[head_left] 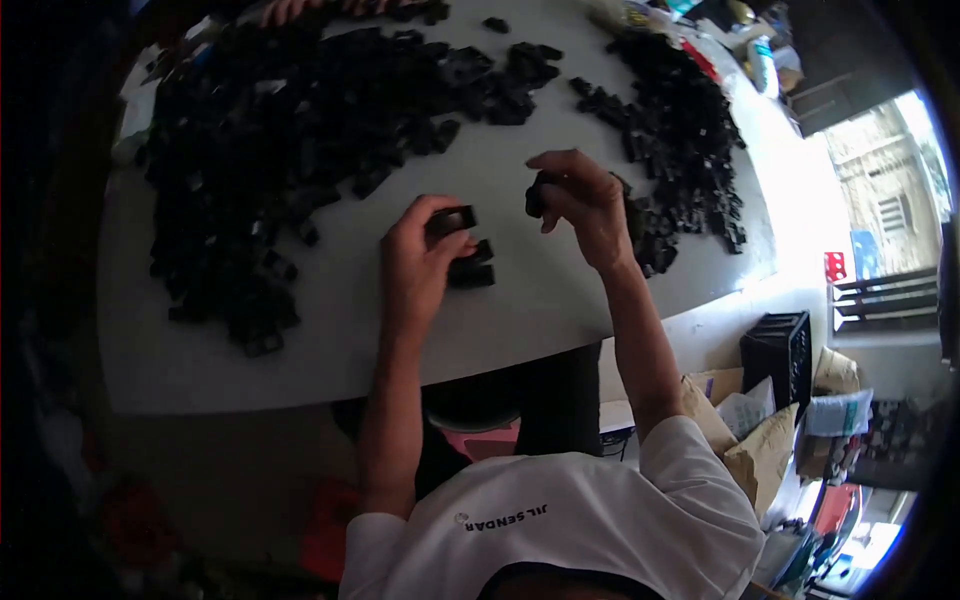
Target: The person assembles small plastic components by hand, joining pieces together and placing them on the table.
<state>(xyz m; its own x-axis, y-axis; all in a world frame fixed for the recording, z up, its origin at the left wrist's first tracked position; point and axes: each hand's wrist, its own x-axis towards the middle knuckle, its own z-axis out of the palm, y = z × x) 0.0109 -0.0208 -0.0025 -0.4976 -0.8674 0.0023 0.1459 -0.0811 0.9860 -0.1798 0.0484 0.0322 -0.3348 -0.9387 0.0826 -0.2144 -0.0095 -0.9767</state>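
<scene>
My left hand (422,245) is closed around a small black plastic part (452,220), which sticks out between thumb and fingers above the white table. Just beside and below these fingers lie more black parts (472,272), close together on the tabletop. To the right, my right hand (585,200) pinches another small black piece (536,196) between thumb and fingers, with a finger stretched out above it. A gap separates the two hands. The exact shape of both held pieces is too dark to make out.
A large heap of black parts (300,120) covers the left and far side of the white table (340,360). A second heap (685,130) lies on the right. Another person's hands (290,10) show at the far edge. Cardboard boxes (765,455) and a black crate (778,345) stand at lower right.
</scene>
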